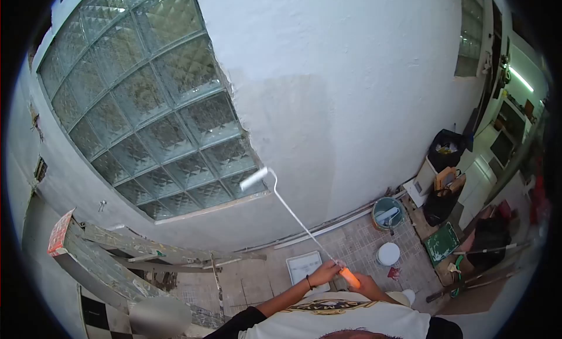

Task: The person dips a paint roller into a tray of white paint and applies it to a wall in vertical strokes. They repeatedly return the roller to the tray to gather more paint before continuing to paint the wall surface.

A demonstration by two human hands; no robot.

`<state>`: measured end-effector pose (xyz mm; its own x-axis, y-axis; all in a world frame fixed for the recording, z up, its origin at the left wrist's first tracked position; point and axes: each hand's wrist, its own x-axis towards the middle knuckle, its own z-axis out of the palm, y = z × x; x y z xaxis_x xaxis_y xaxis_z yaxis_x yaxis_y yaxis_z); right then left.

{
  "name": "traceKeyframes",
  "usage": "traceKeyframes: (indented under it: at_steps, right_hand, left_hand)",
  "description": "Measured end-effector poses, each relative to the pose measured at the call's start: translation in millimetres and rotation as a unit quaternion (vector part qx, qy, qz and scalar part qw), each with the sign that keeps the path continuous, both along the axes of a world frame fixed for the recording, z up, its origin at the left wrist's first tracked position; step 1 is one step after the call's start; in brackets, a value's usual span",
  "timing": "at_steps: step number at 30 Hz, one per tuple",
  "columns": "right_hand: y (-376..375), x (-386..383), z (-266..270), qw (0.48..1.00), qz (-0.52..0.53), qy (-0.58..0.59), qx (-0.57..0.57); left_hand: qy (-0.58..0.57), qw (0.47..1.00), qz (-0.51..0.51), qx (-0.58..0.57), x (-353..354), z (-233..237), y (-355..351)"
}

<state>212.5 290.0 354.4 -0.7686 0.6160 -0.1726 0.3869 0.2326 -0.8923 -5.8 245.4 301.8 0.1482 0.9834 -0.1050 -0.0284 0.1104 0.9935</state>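
A paint roller (291, 212) with a white sleeve, a long bent white rod and an orange handle reaches up and left from my hands. My left hand (324, 273) is closed around the rod just above the handle. Lower down, my right hand (369, 286) grips the orange handle. The roller sleeve (254, 179) overlaps the lower right corner of the glass block window (161, 105) in this view. Right of that window, a greyer patch (298, 122) shows on the white wall (374, 93). A white paint tray (301, 263) lies on the floor beyond my left hand.
A bucket (377, 217) with a roller inside stands near the wall, close to a white tub (388, 254). Rightward are a green tray (442, 243) and black bags (440, 205). A paint-spattered ladder (111, 267) fills the lower left, over tiled floor (357, 239).
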Motion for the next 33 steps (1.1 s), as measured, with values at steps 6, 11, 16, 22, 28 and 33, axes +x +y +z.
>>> traceKeyframes:
  at_steps: [6,11,16,22,28,33]
  right_hand:
    - [9.6,-74.5,32.1,0.978,-0.078,0.153,0.122]
    - [25.7,-130.7,54.7,0.968,-0.099,0.229,0.024]
    - [53.4,-166.0,88.9,0.943,-0.087,0.318,-0.052]
    - [83.3,-186.7,113.8,0.943,-0.045,0.328,-0.044]
    - [114.2,-204.1,182.3,0.935,-0.017,0.352,-0.031]
    - [141.0,-228.8,252.5,0.930,0.019,0.366,0.026]
  left_hand:
    - [0.134,0.976,0.082,0.149,-50.5,106.7,29.5]
    - [0.175,0.952,0.138,0.210,-85.8,158.4,55.6]
    - [0.249,0.917,0.189,0.249,-112.3,188.4,85.5]
    - [0.301,0.895,0.212,0.251,-133.4,210.6,111.5]
    - [0.241,0.886,0.239,0.315,-144.0,260.3,137.4]
    - [0.244,0.864,0.243,0.367,-150.4,334.3,140.4]
